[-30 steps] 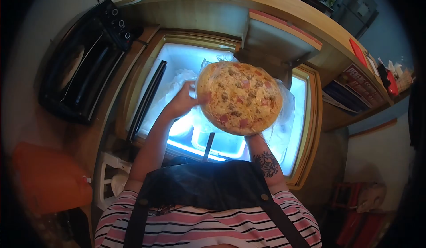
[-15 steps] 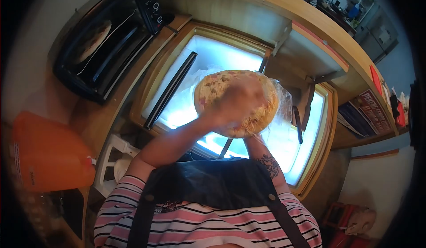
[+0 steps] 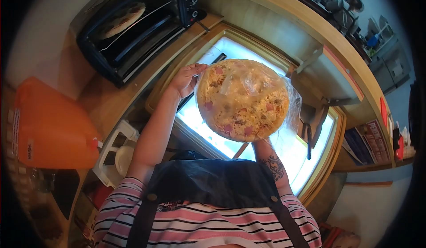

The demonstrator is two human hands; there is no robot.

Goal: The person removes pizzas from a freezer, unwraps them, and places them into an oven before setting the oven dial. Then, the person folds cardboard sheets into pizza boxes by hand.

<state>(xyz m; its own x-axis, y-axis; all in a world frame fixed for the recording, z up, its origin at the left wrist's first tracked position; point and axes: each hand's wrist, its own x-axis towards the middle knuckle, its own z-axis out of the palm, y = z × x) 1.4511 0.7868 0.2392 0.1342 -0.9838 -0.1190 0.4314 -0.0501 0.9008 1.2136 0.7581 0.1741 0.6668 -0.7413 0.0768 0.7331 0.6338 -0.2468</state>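
Observation:
A round pizza (image 3: 242, 101) with cheese and pink ham pieces, in clear plastic wrap (image 3: 290, 106), is held up over a brightly lit chest freezer (image 3: 317, 155). My left hand (image 3: 187, 80) is at its left edge, fingers closed on the wrapped rim. Underneath comes my right forearm (image 3: 271, 164), tattooed; the right hand itself is hidden below the pizza, which rests on it. Loose wrap sticks out on the pizza's right side.
On the left, a black toaster oven (image 3: 133, 31) has another pizza (image 3: 124, 21) inside. An orange jug (image 3: 55, 126) stands nearer me, beside a white plastic rack (image 3: 117, 148). A dark-handled utensil (image 3: 309, 135) is on the right. A wooden counter (image 3: 306, 19) curves behind, with a person (image 3: 344, 17) beyond.
My left hand has moved from over the pizza's top to its left edge. The pizza's face is now uncovered by the hand. My view has shifted, with the oven further right.

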